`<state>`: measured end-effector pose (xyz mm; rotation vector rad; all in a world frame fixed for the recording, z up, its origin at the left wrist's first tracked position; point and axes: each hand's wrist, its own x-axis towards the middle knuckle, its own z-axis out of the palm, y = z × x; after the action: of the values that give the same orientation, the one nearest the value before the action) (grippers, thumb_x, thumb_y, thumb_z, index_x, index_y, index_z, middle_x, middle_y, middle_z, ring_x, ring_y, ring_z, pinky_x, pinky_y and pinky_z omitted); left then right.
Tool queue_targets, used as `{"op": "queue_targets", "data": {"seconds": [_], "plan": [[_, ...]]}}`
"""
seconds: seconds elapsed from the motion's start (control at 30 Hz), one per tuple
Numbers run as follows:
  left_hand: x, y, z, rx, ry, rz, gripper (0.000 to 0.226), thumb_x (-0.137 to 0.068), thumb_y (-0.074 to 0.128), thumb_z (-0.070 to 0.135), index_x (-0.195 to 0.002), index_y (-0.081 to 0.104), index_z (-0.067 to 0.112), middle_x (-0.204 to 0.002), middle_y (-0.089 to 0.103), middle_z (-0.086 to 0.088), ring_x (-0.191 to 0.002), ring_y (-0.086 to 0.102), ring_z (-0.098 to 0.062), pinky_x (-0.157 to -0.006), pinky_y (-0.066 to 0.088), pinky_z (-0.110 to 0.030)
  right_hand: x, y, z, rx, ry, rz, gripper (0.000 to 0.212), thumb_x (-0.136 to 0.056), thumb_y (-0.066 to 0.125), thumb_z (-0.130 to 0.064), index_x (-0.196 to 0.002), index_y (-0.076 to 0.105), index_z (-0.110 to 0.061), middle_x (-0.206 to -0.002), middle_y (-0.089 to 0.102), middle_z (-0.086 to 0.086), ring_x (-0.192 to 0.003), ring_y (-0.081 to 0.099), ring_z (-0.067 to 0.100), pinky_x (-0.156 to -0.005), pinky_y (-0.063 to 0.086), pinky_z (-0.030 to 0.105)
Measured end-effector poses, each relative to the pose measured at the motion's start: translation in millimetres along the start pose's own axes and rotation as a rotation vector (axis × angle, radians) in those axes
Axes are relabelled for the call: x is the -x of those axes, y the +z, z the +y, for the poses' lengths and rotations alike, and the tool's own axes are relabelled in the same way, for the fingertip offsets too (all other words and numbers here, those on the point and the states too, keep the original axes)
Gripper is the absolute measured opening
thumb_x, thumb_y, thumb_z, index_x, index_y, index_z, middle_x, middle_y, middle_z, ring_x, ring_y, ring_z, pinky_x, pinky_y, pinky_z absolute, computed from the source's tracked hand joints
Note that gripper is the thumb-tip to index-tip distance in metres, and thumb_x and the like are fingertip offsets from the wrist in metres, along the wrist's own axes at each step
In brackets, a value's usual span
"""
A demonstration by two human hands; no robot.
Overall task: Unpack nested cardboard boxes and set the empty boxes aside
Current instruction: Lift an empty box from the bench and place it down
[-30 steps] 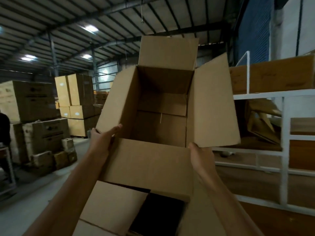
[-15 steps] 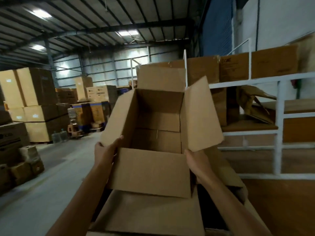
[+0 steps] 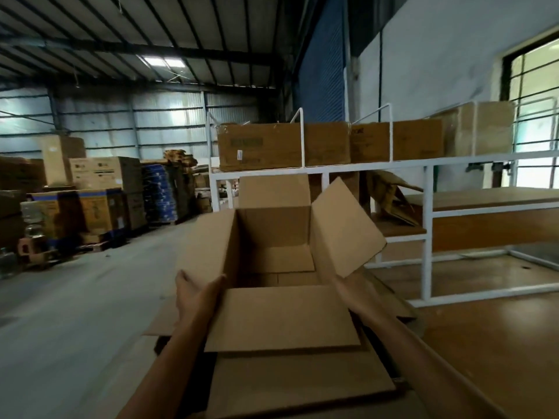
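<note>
Cardboard box (image 3: 281,316), open and with nothing showing inside it, hangs in the air between the two hands, just above a bigger box (image 3: 302,385) whose flaps lie spread below it. The left hand (image 3: 196,294) lies flat against the outside of the left wall, fingers straight and the thumb up near the front corner. The right hand (image 3: 348,293) meets the right wall under the raised right flap, and its fingers are hidden there, so I cannot tell how they lie. Squeezing from both sides seems to be what keeps such a light, floppy thing level. All four flaps stand open, probably so that the inside can be checked. The box looks clear of the bigger one, so the step in hand is likely setting it aside. To the right stands a white rack (image 3: 428,237) with sealed boxes (image 3: 260,146) on its top shelf. To the left runs the grey floor (image 3: 75,313), with stacks (image 3: 99,189) of cartons well beyond it.
</note>
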<state>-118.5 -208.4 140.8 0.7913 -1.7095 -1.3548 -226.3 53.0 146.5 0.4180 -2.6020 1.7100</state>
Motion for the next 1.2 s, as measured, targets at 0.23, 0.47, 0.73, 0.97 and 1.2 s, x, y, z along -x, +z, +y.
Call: {"op": "queue_targets", "data": {"seconds": [0.23,0.47,0.73,0.97,1.2], "plan": [[12.0,-27.2,3.9,-0.169,-0.029,-0.258,0.11,-0.078,0.08,0.022,-0.156,0.003,0.036,-0.151,0.036,-0.014,-0.112,0.057,-0.031,-0.085,0.055,-0.046,15.2,-0.8,-10.5,-0.144,0.104,-0.009,0.014,-0.083,0.07,-0.016,-0.095,0.063,-0.011,-0.093,0.066,0.005,-0.082,0.062,0.019,-0.059,0.047,0.026],[35.0,-45.3,26.6,-0.26,0.009,-0.339,0.096,-0.09,0.067,0.01,-0.158,0.001,0.024,-0.144,0.042,-0.018,-0.07,0.048,-0.01,-0.05,0.044,-0.02,32.6,-17.2,-2.9,-0.266,0.193,0.027,0.014,-0.084,0.071,-0.009,-0.089,0.06,-0.001,-0.09,0.062,0.015,-0.078,0.059,0.025,-0.056,0.043,0.03],[48.4,-49.6,31.6,-0.243,-0.063,-0.537,0.045,-0.092,0.062,0.006,-0.133,0.044,-0.004,-0.075,0.073,-0.026,-0.063,0.072,-0.032,-0.055,0.059,-0.037,30.6,-21.6,7.9,-0.481,0.293,-0.07,0.014,-0.083,0.064,0.006,-0.069,0.065,0.002,-0.074,0.059,0.016,-0.067,0.058,0.025,-0.059,0.046,0.032],[49.6,-42.1,22.0,-0.29,0.18,-0.481,0.032,-0.1,0.054,0.027,-0.083,0.065,0.002,-0.071,0.07,-0.017,-0.053,0.066,-0.021,-0.052,0.055,-0.033,55.3,-19.2,-2.5,-0.656,0.29,-0.019,0.014,-0.095,0.053,-0.016,-0.103,0.056,-0.004,-0.088,0.07,0.02,-0.073,0.067,0.028,-0.06,0.052,0.032],[53.7,-36.4,34.2,-0.072,0.624,-0.108,0.031,-0.099,0.051,0.038,-0.08,0.068,0.019,-0.071,0.066,0.002,-0.061,0.062,-0.007,-0.053,0.051,-0.026,91.0,-11.0,-17.5,-0.247,-0.225,0.237,0.028,-0.099,0.051,-0.026,-0.126,0.052,-0.023,-0.097,0.066,0.007,-0.082,0.066,0.021,-0.067,0.057,0.031]]}}
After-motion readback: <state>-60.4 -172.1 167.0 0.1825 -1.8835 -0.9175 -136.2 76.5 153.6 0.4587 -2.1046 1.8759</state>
